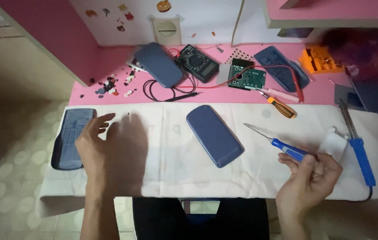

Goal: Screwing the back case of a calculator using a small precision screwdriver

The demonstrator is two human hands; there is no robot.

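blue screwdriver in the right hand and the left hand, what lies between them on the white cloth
In the head view, a blue rounded plastic case back lies face down on the white cloth, between the left hand and the blue-handled screwdriver held in the right hand.

Left hand open, palm down, fingers spread and motion-blurred, forearm entering from bottom edge. Right hand low at right, fingers curled in pinch grip, thumb up front, wrist bent inward.

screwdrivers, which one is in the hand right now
The blue-handled screwdriver, gripped by the right hand with its tip pointing up-left. The orange-handled screwdriver and the pink-handled one lie untouched farther back.
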